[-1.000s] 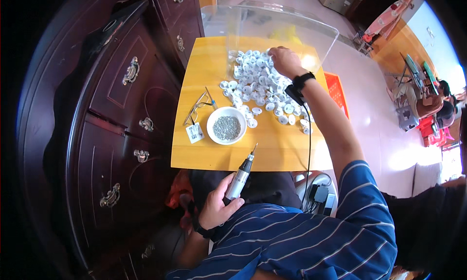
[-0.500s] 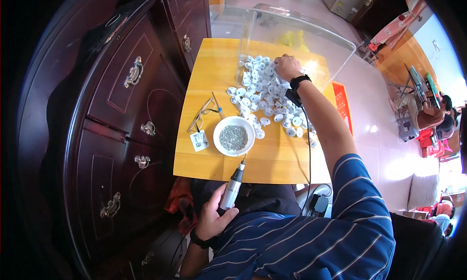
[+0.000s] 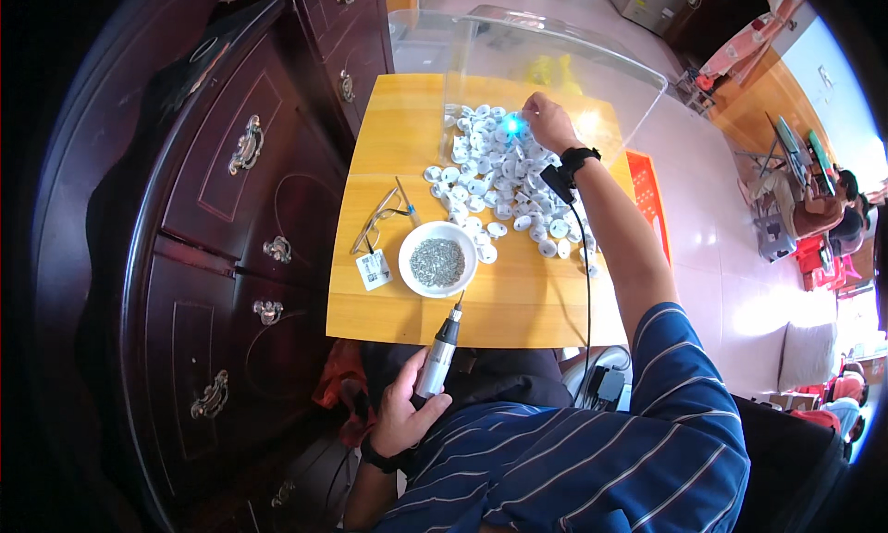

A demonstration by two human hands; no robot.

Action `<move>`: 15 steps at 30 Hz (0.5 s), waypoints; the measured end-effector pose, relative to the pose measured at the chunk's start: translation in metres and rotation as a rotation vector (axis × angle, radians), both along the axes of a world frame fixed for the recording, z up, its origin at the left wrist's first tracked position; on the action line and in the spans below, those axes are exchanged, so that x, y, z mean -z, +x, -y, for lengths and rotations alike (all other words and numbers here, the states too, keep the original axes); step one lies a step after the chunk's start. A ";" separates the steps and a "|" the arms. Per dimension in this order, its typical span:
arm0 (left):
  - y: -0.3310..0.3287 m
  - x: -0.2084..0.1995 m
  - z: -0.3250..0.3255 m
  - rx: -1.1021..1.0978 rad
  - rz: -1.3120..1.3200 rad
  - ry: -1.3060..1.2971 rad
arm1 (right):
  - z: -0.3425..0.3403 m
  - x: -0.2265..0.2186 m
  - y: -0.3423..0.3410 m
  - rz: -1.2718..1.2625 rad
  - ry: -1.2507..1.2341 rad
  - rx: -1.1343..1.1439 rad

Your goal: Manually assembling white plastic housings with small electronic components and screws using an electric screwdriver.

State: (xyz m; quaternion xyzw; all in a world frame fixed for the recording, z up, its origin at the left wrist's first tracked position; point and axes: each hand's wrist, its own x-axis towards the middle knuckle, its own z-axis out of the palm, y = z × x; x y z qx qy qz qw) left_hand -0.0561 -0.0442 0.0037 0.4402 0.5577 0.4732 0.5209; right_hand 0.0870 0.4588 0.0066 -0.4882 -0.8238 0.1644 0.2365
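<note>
My left hand point(image 3: 404, 413) is wrapped round a grey and black electric screwdriver point(image 3: 435, 362), its bit pointing up and away near the table's front edge. Beyond the tip stands a white bowl point(image 3: 407, 276) holding many small silvery screws point(image 3: 438, 263). My right hand point(image 3: 549, 121) reaches to the far side of a heap of small round white plastic parts point(image 3: 504, 177). Its fingers are curled together; what they hold, if anything, is hidden. A bright blue light point(image 3: 513, 124) glows just left of those fingertips, among the parts.
Eyeglasses point(image 3: 374, 220), a thin pen-like tool point(image 3: 408, 200) and a white tag point(image 3: 374, 269) lie left of the bowl on the wooden table point(image 3: 388, 316). A clear plastic shield point(image 3: 555, 38) stands at the back. Dark cabinets point(image 3: 222, 191) flank the left; a red crate point(image 3: 649, 200) sits right.
The blue light has appeared beside my right fingertips, and that hand has shifted slightly over the heap. The left hand still holds the screwdriver in nearly the same place.
</note>
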 end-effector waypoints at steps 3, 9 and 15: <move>0.001 0.001 0.001 0.009 0.004 -0.012 | 0.003 -0.003 0.002 0.179 0.019 0.106; 0.003 0.004 -0.002 -0.012 -0.031 -0.008 | 0.000 -0.004 -0.008 0.411 0.181 0.029; 0.002 -0.004 -0.003 -0.041 -0.015 -0.032 | 0.000 0.001 -0.038 0.468 0.109 0.045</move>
